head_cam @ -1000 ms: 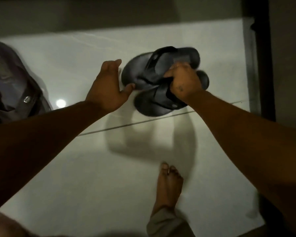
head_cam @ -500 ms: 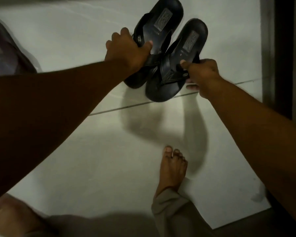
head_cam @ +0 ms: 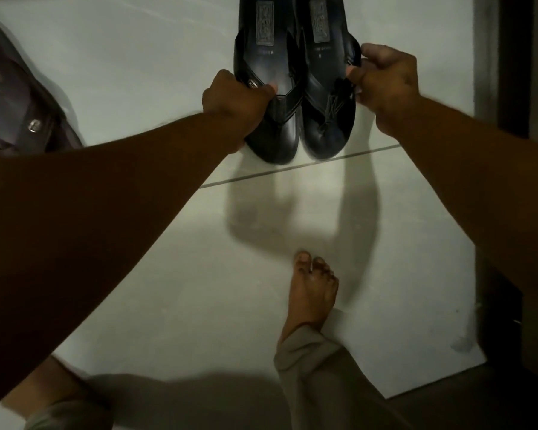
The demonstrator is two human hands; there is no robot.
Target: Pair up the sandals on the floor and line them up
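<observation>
Two black sandals lie side by side at the top of the head view, toes toward me, heels cut off by the frame's top edge. My left hand (head_cam: 235,99) grips the outer strap of the left sandal (head_cam: 269,66). My right hand (head_cam: 384,79) pinches the outer strap of the right sandal (head_cam: 326,57). The two sandals touch along their inner edges and point the same way. Their shadows fall on the pale tile below them, so whether they rest on the floor or hover just above it is unclear.
A dark brown sandal with a metal buckle (head_cam: 33,125) lies at the left edge. My bare right foot (head_cam: 312,290) stands on the white tile floor (head_cam: 199,290) below the pair. A dark door frame (head_cam: 514,66) runs down the right side.
The crossed, tilted sandals have been straightened and now sit parallel. My left hand took hold of the left sandal; both hands shifted to the outer straps.
</observation>
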